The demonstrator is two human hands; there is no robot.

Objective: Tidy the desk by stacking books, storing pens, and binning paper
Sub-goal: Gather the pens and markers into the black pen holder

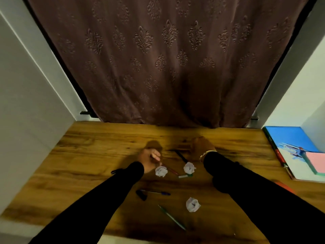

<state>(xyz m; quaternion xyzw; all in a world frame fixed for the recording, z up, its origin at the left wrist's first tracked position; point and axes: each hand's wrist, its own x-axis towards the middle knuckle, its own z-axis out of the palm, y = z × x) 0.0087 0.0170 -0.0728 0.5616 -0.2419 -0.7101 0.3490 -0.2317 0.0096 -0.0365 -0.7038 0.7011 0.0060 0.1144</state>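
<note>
Three crumpled paper balls lie on the wooden desk [98, 155]: one [161, 171] by my left hand, one [189, 167] at the middle, one [193, 204] nearer me. My left hand [149, 160] has curled fingers that pinch the end of a red pen [171, 170]. My right hand [202, 147] shows its back beyond a black pen [181, 156]; its fingers are hidden and blurred. A blue pen [156, 192], a green pen [171, 217] and a short green-and-white marker [184, 176] lie loose. A blue-and-white book [295, 150] with a pink book [316, 162] on it sits at the right.
A brown patterned curtain [158, 59] hangs behind the desk's far edge. White walls close in on both sides. A red object [284, 187] peeks out beside my right sleeve. The desk's near edge runs just below the green pen.
</note>
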